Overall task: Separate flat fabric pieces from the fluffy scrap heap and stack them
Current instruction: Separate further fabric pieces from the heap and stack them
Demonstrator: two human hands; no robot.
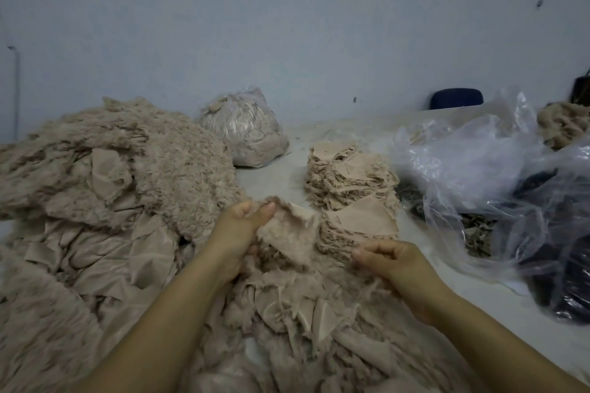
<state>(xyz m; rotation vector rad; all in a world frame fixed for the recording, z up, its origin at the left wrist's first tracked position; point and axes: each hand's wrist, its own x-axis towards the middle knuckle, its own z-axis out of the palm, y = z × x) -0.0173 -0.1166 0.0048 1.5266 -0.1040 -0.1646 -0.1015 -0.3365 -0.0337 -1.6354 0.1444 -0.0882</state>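
Two hands work at the near edge of the fluffy scrap heap (pixel 105 188), which spreads across the left and front of the table (pixel 274 169). Left hand (pixel 238 233) is raised over the heap, thumb and fingers curled and pinching the top corner of a beige fabric piece (pixel 293 233); its grip is closed on that piece. The piece hangs between the hands, fuzzy on the near side, smooth along the upper edge. Right hand (pixel 394 263) sits just right of it, low over the heap, fingers curled with thumb and forefinger pinched at the piece's lower right fringe; whether it holds the piece itself or loose fluff I cannot tell.

Directly behind the hands stand two stacks of flat pieces (pixel 349 182), the nearer one topped by a smooth triangular piece, the farther one taller and ragged at the edges.

A tied clear bag (pixel 245 131) stuffed with beige scraps sits at the back, near the wall (pixel 287 25). Crumpled clear plastic sheeting (pixel 472 163) lies to the right over dark material. A blue chair back (pixel 456 98) shows behind the table.
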